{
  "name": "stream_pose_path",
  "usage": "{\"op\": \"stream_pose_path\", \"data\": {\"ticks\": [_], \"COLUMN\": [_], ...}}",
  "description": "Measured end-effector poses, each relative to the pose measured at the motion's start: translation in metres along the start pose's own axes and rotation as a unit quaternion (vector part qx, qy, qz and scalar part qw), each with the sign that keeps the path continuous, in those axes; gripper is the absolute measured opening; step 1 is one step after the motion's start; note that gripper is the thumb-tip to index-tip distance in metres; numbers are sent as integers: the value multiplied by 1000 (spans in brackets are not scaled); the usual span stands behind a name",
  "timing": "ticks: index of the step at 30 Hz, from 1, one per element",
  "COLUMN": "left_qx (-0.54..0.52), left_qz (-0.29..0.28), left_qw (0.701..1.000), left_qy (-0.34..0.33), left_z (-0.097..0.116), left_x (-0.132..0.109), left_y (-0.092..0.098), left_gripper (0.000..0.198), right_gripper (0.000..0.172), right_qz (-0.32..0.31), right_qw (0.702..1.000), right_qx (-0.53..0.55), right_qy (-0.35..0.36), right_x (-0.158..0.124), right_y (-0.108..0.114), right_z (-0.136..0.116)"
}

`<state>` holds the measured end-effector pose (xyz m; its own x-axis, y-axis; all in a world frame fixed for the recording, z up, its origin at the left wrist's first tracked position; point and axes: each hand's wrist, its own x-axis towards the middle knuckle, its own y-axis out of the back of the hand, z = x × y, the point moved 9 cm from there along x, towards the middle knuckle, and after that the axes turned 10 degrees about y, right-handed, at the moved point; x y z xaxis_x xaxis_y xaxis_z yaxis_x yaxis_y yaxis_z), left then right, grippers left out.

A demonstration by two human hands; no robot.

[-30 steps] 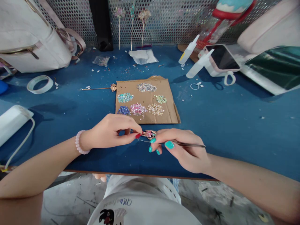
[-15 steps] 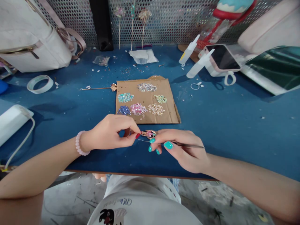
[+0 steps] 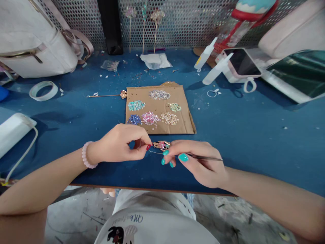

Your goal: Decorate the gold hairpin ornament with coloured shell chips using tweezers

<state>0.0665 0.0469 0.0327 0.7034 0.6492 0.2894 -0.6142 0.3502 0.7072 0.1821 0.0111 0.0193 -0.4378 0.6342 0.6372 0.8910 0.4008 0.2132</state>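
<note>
Two bare hands meet above the blue table (image 3: 243, 135), just in front of a piece of cardboard (image 3: 188, 126), with a small gold ornament (image 3: 161, 145) between their fingertips. The left hand (image 3: 123, 144) has thumb and index finger brought together in a narrow pinch at the ornament's left end, so that nearly all of its pink-and-green studded face shows to the right of the red thumbnail; how much of it lies behind those fingers is hidden. The right hand (image 3: 198, 161) grips a slim dark tool (image 3: 207, 157) between thumb and fingers, its back end pointing right and its thin front end running left, just below the ornament. The right index finger reaches the ornament's right edge, though whether it touches or only overlaps it cannot be told, and the same goes for the tool's tip. Beyond the fingers, six piles of small chips rest on the cardboard: silver (image 3: 159, 95), turquoise (image 3: 136, 105), yellow-green (image 3: 175, 107), dark blue (image 3: 134, 119), pink (image 3: 150, 118) and cream (image 3: 170, 118). A gold hairpin (image 3: 106, 96) lies to the left, its leaf-like head against the cardboard's edge.
</note>
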Motion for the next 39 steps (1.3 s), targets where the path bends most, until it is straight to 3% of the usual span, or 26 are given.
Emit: {"op": "stream_pose_path", "data": {"ticks": [19, 31, 39], "left_qx": [5, 8, 28], "left_qz": [0, -119, -155], "left_qw": [1000, 992, 986], "left_qy": [20, 29, 63], "left_z": [-4, -7, -16], "left_x": [2, 3, 2], "left_y": [2, -8, -18], "left_gripper": [11, 15, 19], "right_gripper": [17, 21, 20], "right_qz": [-33, -74, -70], "right_qw": [993, 978, 975], "right_qx": [-89, -161, -190], "right_qy": [71, 110, 96], "right_x": [5, 6, 5], "right_y": [-3, -10, -9], "right_z": [-11, -15, -13]}}
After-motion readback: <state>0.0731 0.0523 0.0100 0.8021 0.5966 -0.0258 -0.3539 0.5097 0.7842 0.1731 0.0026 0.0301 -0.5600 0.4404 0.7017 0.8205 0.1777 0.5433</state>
